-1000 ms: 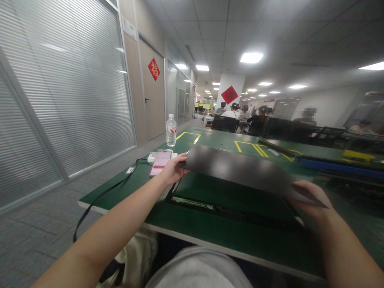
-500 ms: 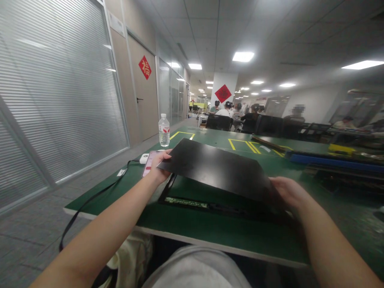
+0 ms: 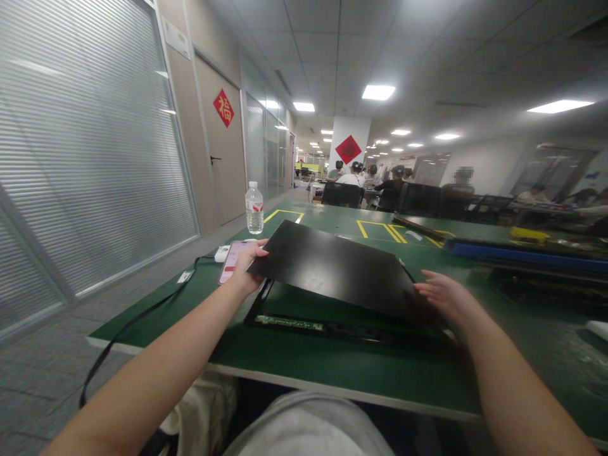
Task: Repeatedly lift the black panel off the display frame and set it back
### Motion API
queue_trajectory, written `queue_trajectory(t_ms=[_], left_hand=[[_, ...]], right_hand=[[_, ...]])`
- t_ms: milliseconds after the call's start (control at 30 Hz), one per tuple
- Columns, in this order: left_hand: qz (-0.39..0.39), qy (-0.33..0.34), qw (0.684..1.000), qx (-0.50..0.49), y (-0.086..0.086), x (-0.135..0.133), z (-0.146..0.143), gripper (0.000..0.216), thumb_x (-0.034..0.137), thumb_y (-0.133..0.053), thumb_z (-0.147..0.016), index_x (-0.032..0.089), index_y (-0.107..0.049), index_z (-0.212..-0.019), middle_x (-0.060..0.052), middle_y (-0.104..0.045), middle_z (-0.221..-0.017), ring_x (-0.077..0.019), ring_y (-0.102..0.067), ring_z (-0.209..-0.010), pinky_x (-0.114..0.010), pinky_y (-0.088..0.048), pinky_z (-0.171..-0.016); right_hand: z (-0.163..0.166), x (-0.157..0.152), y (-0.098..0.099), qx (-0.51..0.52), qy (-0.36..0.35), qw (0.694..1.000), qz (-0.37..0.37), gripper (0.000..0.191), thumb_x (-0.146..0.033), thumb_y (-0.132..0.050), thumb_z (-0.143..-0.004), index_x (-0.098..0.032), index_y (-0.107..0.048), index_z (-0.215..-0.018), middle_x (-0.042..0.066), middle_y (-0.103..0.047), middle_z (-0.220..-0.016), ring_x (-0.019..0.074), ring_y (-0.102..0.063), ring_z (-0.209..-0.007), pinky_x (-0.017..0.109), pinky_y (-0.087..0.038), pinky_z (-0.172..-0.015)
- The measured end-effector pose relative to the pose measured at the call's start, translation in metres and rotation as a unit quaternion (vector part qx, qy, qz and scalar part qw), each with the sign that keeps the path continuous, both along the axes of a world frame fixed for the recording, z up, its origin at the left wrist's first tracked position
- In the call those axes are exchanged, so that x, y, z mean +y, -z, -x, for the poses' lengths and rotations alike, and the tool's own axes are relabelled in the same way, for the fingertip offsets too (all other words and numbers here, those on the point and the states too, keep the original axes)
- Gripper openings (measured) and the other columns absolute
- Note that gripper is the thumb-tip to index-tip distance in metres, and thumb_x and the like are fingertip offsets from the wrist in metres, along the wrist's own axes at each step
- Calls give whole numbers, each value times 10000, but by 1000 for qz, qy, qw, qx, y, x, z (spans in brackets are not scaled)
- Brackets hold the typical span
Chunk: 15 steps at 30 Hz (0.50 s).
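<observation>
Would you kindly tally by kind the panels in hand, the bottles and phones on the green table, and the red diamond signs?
Black panel: 1
Bottle: 1
Phone: 1
Red diamond signs: 2
Total: 5

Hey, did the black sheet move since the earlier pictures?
Yes, to the left. Judged against the water bottle, the left end of the black sheet was farther right before; now it sits below the bottle in the picture.
</observation>
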<state>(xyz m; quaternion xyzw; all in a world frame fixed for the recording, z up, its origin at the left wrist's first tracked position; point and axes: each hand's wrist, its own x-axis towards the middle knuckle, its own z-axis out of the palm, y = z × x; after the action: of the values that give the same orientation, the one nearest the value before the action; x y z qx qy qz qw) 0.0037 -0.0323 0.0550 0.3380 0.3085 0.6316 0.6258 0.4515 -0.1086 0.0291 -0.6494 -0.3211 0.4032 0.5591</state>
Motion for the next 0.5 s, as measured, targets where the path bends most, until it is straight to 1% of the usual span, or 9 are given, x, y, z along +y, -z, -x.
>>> queue_trajectory(t_ms=[100,167,267,400,500], left_hand=[[0,-3,1000,10,1,0,-1,390,64,-546,-484,147,-628,-856,-15,-683,-715,-177,-631,-578,-263,-508,-488],[0,-7,1000,17,2,0,0,406,67,-547,-480,149,-620,-870,-10,-679,-721,-178,-637,-584,-266,-515,-497],[2,-6,1000,30,3,0,0,440,66,-544,-461,162,-599,-888,7,-660,-713,-180,-636,-576,-278,-525,-508],[32,18,996,77,7,1,-1,486,55,-536,-430,190,-564,-896,25,-624,-671,-196,-633,-547,-276,-488,-462],[60,39,993,98,13,3,-4,501,39,-518,-398,213,-530,-867,43,-597,-639,-204,-634,-530,-262,-454,-434]], right_hand=[[1,0,0,-29,17,999,12,493,-178,-617,-750,-173,-613,-1243,116,-777,-853,144,-624,-586,220,-450,-495],[1,1,2,-39,25,999,15,469,-191,-623,-741,-165,-629,-1209,121,-777,-829,136,-592,-553,217,-433,-481],[-2,4,6,-47,26,998,16,450,-211,-639,-721,-165,-642,-1169,127,-778,-828,145,-595,-555,225,-426,-470],[-13,9,12,-47,37,998,23,422,-232,-648,-723,-178,-648,-1142,135,-780,-841,158,-603,-531,236,-403,-425],[-24,13,17,-46,37,998,23,385,-262,-656,-733,-194,-655,-1112,117,-771,-768,156,-557,-461,239,-375,-380]])
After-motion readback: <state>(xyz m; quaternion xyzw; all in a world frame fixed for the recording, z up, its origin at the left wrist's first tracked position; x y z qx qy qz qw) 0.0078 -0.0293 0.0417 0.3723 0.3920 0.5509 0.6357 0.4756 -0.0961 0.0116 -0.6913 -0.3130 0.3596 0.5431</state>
